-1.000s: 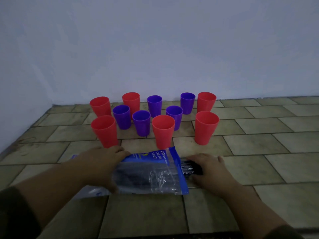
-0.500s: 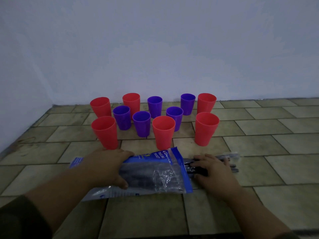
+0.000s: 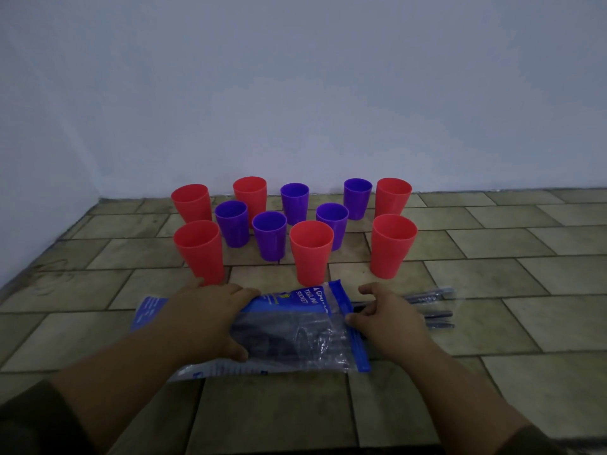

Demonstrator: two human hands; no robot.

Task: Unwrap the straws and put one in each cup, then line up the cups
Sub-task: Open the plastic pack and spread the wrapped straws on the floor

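The left hand (image 3: 210, 323) grips the plastic bag (image 3: 295, 336) on the floor (image 3: 492, 277), just short of the cups (image 3: 311, 254), while the right hand (image 3: 391, 320) grasps dark straws (image 3: 430, 296) protruding from the bag's right end.

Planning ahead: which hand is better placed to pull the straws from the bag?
Right: the right hand grips the straws at the open end of the bag; the left hand holds it.
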